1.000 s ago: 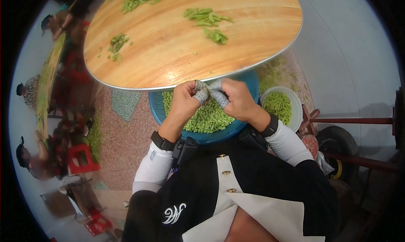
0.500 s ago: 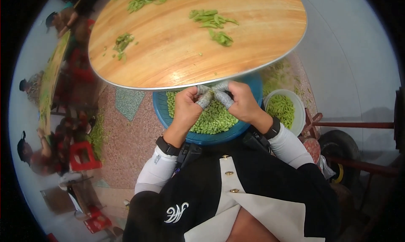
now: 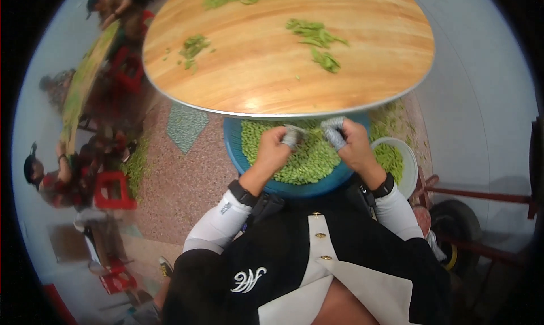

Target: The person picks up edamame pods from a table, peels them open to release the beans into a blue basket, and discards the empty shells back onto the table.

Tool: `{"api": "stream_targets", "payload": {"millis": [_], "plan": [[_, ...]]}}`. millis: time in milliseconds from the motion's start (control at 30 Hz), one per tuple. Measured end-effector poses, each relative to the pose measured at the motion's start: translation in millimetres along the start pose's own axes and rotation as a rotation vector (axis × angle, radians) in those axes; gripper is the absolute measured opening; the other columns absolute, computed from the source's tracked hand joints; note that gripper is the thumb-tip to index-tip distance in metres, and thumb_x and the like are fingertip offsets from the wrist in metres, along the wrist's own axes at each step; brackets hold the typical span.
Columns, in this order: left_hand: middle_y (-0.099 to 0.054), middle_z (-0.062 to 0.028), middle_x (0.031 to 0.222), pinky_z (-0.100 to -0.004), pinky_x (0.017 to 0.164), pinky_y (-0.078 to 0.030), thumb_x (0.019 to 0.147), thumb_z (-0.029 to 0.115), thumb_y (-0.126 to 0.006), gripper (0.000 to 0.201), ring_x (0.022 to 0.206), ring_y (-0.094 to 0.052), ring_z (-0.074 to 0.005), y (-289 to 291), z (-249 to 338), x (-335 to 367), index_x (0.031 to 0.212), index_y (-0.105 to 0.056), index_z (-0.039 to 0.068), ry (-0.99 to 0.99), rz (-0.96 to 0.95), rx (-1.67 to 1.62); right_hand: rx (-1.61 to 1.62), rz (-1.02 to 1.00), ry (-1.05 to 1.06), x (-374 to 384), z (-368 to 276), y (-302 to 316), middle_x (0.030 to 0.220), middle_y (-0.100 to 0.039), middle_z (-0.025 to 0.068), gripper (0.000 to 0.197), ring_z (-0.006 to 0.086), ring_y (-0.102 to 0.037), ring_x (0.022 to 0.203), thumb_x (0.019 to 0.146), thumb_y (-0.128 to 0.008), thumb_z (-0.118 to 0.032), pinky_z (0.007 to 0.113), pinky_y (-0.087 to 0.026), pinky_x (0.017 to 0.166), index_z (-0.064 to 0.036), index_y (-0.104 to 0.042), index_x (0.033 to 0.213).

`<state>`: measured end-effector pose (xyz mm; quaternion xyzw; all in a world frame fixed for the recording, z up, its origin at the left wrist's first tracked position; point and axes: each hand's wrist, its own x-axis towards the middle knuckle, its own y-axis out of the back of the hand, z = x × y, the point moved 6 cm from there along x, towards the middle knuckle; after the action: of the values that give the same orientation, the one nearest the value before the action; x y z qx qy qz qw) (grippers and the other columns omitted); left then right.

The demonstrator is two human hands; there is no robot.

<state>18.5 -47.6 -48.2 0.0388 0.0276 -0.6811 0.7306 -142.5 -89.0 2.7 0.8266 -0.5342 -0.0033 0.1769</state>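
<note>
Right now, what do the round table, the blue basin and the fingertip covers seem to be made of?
Round table: looks like varnished wood, striped grain with a sheen, thin metal-looking rim. Blue basin: probably plastic, a smooth, even blue wall. Fingertip covers on the left hand and right hand: grey wrapping, perhaps cloth tape; too blurred to be sure.

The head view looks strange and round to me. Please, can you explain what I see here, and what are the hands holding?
A wide-lens camera worn on a person's head looks down, so straight edges bend. No machine is here: the two forearms from below are the person's own. The left hand and right hand, with wrapped fingertips, are over a blue basin of green beans. What they pinch is too small to tell. A white bowl of beans stands to the right. Above is a round wooden table with green pods scattered on it.
</note>
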Motion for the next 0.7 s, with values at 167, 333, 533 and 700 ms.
{"api": "stream_targets", "payload": {"millis": [167,333,533,700], "plan": [[-0.058,-0.0027,0.062,-0.0181,0.044,-0.033,0.088,0.02,-0.044,0.024,0.05,-0.045,-0.0033,18.0,-5.3,-5.6,0.089,-0.062,0.004,0.085,0.032,0.083,-0.47,0.027,-0.007,-21.5,24.5,73.4,0.077,-0.059,0.0194,0.018,0.0313,-0.058,0.069,0.073,-0.057,-0.008,0.035,-0.046,0.061,-0.0023,-0.059,0.089],[-0.058,-0.0065,0.062,-0.0207,0.048,-0.036,0.089,0.023,-0.042,0.026,0.056,-0.049,-0.0064,18.7,-22.2,-4.4,0.091,-0.061,0.007,0.364,-0.018,0.0,-1.177,-0.03,-0.39,-62.2,89.5,145.5,0.072,-0.057,0.0217,0.015,0.0372,-0.055,0.07,0.071,-0.054,-0.011,0.044,-0.043,0.061,-0.0023,-0.058,0.083],[-0.058,-0.0139,0.099,-0.0351,0.072,-0.044,0.08,0.015,-0.051,0.019,0.087,-0.057,-0.0292,8.9,23.2,-13.9,0.094,-0.06,0.006,-0.397,0.026,1.231,-0.803,0.144,-0.418,-54.6,77.4,134.1,0.067,-0.056,0.0203,0.021,0.0323,-0.056,0.063,0.073,-0.059,-0.02,0.038,-0.043,0.057,0.0001,-0.058,0.07],[-0.057,-0.0182,0.094,-0.0338,0.065,-0.045,0.077,0.01,-0.052,0.024,0.08,-0.058,-0.0307,13.1,26.6,-21.8,0.1,-0.059,0.008,-0.351,-0.053,1.091,-0.05,-0.164,-0.323,-37.3,73.4,58.6,0.069,-0.06,0.0047,0.011,0.0095,-0.054,0.061,0.074,-0.062,-0.009,0.025,-0.044,0.053,0.0004,-0.06,0.079]]}}
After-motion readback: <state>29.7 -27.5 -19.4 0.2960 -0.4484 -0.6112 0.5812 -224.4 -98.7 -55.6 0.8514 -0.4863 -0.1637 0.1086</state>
